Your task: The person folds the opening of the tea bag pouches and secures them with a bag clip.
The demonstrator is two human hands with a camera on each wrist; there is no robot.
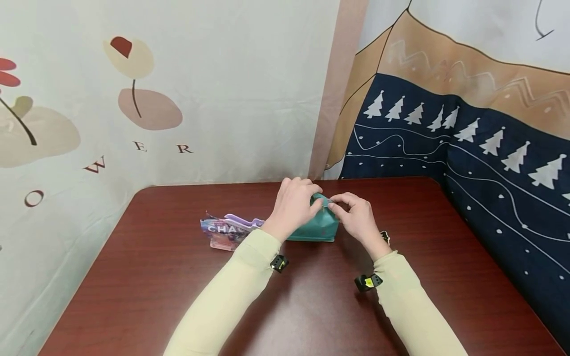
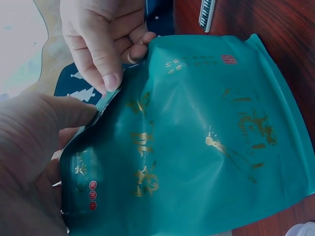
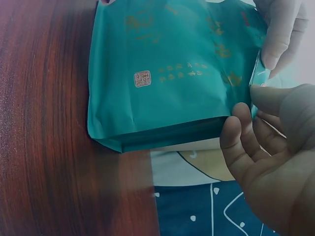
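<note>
A teal pouch (image 1: 317,231) with gold lettering stands on the table. In the left wrist view the pouch's (image 2: 197,113) broad printed face fills much of the frame, and its top edge is bent. My left hand (image 1: 294,205) pinches that edge between thumb and fingers. Close beside it, my right hand (image 1: 357,217) pinches the same edge nearer the right corner. In the right wrist view my right thumb lies against the rim of the pouch (image 3: 167,73), with the fingers curled behind. Whether the pouch's mouth is unsealed, I cannot tell.
Left of the pouch lies a colourful package (image 1: 224,230) marked with large letters, a light purple item (image 1: 242,220) beside it. My left forearm partly covers them. The reddish-brown table (image 1: 147,277) meets printed fabric walls (image 1: 249,99) behind and at right. Both wrists carry small black devices.
</note>
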